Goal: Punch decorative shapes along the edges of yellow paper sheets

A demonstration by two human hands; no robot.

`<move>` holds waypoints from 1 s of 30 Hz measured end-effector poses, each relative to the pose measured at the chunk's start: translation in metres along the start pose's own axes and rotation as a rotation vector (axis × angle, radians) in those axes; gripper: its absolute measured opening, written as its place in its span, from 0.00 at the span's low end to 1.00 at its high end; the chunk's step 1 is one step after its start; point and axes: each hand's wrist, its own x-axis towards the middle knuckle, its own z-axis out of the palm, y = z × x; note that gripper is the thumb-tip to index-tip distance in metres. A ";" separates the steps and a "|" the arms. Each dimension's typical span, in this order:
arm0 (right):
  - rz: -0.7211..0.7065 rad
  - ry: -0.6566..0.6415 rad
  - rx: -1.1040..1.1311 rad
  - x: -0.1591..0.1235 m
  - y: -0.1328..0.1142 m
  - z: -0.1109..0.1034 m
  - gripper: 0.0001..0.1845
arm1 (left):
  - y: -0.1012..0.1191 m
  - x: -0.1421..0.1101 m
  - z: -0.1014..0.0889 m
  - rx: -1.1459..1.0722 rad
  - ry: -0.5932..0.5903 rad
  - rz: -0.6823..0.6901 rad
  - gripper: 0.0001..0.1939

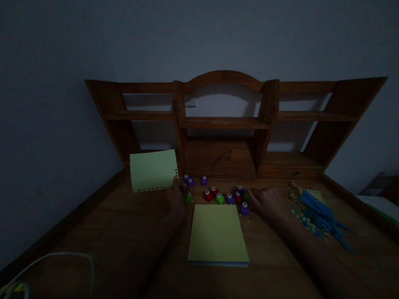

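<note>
My left hand (176,199) pinches the lower right corner of a pale sheet of paper (154,169), holding it up off the desk. Small holes run along the sheet's bottom edge and up its right side. On the desk, my right hand (267,202) is curled, its fingertips at a dark green craft punch (246,197), mostly hidden. Close by stand a purple punch (244,208), a red punch (238,197) and a bright green punch (220,198), all with white tops. Several more purple, red and green punches lie between my hands. In front is a stack of yellow paper (218,234).
A wooden shelf unit (225,122) stands along the back of the desk. At the right lie blue paper strips (322,211) and scattered yellow scraps (309,221). A white cable (66,254) loops at the left. The room is dim.
</note>
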 end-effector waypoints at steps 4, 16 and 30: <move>0.000 -0.006 -0.002 0.001 -0.001 0.000 0.25 | -0.001 0.001 0.000 -0.002 0.022 -0.019 0.23; 0.014 -0.001 -0.011 0.000 -0.004 -0.003 0.28 | -0.001 -0.001 0.001 -0.009 -0.019 -0.004 0.22; 0.005 0.001 -0.031 -0.002 -0.001 0.000 0.25 | -0.004 -0.005 0.001 -0.045 -0.102 0.051 0.21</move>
